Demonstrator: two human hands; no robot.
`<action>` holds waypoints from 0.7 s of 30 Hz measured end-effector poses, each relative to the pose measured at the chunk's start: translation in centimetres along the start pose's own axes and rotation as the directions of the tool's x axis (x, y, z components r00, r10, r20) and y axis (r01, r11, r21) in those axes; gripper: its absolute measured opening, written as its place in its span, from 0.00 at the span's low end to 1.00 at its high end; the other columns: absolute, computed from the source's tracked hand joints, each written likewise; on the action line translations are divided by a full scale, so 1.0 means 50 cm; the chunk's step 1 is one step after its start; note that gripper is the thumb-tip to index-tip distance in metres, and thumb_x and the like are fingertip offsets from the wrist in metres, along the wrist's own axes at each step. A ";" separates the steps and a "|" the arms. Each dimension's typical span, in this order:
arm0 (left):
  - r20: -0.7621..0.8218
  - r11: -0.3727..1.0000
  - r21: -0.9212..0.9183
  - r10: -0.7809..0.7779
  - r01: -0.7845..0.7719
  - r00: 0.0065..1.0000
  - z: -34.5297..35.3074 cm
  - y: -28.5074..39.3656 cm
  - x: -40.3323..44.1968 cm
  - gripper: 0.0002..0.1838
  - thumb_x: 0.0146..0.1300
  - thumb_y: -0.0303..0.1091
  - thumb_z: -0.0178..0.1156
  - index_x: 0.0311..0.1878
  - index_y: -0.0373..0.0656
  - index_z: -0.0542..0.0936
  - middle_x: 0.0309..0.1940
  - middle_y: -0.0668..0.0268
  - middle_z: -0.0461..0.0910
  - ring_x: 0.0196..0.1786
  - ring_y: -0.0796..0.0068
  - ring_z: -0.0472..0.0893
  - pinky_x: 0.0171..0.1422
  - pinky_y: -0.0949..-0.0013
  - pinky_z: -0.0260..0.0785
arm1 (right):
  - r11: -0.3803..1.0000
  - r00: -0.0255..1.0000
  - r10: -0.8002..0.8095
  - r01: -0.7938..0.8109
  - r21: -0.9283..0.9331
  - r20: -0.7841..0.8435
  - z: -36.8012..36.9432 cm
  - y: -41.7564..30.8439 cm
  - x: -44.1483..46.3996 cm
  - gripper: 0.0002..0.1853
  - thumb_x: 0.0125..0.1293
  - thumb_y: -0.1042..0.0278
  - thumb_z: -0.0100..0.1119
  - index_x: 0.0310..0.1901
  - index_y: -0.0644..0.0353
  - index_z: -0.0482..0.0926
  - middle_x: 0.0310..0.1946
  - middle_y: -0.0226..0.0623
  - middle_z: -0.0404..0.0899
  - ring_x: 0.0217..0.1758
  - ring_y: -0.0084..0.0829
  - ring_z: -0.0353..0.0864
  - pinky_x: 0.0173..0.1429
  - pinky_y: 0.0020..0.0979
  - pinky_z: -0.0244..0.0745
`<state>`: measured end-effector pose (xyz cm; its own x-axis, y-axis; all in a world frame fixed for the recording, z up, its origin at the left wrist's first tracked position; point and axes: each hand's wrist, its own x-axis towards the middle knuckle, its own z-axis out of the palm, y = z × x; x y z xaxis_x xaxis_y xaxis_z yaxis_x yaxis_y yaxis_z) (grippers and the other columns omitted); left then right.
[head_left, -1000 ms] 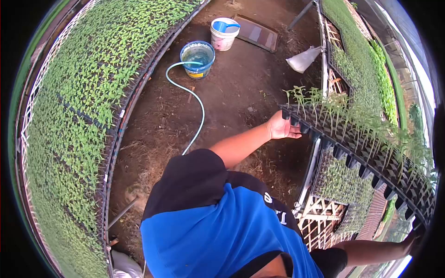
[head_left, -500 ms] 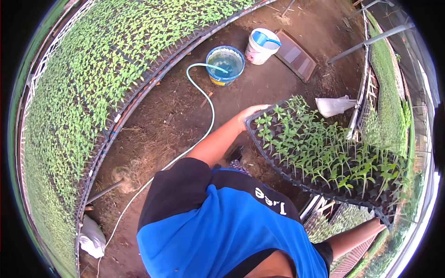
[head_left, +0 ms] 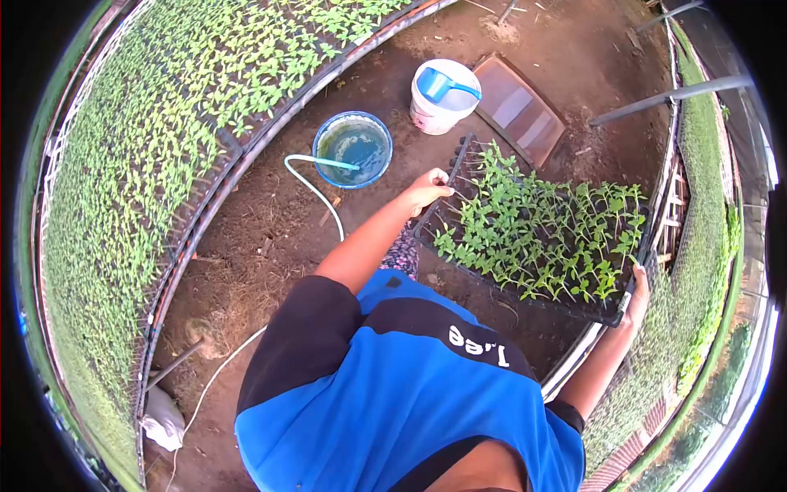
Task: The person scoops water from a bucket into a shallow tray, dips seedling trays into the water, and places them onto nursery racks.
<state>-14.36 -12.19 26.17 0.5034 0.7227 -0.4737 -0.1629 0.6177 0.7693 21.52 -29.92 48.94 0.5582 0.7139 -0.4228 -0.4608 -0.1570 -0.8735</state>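
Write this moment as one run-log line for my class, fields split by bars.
left hand: holding seedling tray at left end | right hand: holding right end | hose: end inside blue-rimmed bucket

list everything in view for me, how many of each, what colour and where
black plastic seedling tray: one, black, between the hands
leafy tray seedlings: many, green, in the tray
blue-rimmed round bucket: one, blue rim, on the ground, holding water
white round bucket: one, white, beside it
blue plastic dipper: one, blue, at the white bucket's mouth
thin hose: one, pale green, end in the blue-rimmed bucket
flat framed panel: one, brown, beyond the tray
dense bench seedlings: uncountable, green, both sides
white sack: one, white, lower left
short-sleeved shirt: one, blue and black, on the wearer
left hand: one, bare, tray's left end
right hand: one, bare, tray's right end
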 end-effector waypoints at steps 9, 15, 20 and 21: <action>-0.165 0.915 0.402 0.057 0.014 0.985 0.012 0.136 0.486 0.11 0.42 0.28 0.59 0.28 0.44 0.66 0.22 0.71 0.66 0.26 0.81 0.64 0.29 0.74 0.57 | 0.982 0.998 0.000 -0.013 -0.191 -0.065 0.163 -0.037 0.488 0.02 0.53 0.73 0.53 0.28 0.55 0.70 0.24 0.26 0.71 0.23 0.20 0.70 0.26 0.21 0.68; -0.171 0.906 0.423 0.051 0.027 0.984 0.098 0.218 0.735 0.12 0.43 0.26 0.59 0.28 0.44 0.65 0.24 0.72 0.64 0.28 0.83 0.63 0.31 0.76 0.58 | 0.959 0.998 -0.042 0.027 -0.282 -0.049 0.146 -0.119 0.776 0.04 0.54 0.73 0.53 0.26 0.53 0.69 0.22 0.21 0.68 0.25 0.16 0.68 0.30 0.19 0.64; -0.249 0.936 0.347 0.030 0.060 0.968 0.165 0.256 0.974 0.11 0.45 0.27 0.59 0.30 0.42 0.66 0.26 0.69 0.67 0.30 0.78 0.66 0.34 0.73 0.60 | 0.895 0.998 0.069 -0.061 -0.443 0.003 0.098 -0.101 1.085 0.06 0.54 0.73 0.53 0.23 0.52 0.67 0.20 0.21 0.67 0.22 0.15 0.64 0.29 0.18 0.61; -0.282 0.933 0.350 0.021 0.082 0.959 0.175 0.266 1.026 0.11 0.44 0.29 0.60 0.29 0.41 0.67 0.25 0.66 0.68 0.30 0.74 0.68 0.34 0.69 0.61 | 0.881 0.994 0.113 -0.101 -0.462 -0.001 0.076 -0.079 1.160 0.06 0.53 0.73 0.53 0.23 0.52 0.67 0.19 0.20 0.66 0.21 0.15 0.63 0.27 0.18 0.61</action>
<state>16.72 30.40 15.86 0.2401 0.7937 -0.5589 0.1868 0.5272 0.8289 53.10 14.70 28.78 0.5030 0.6910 -0.5192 -0.1432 -0.5258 -0.8385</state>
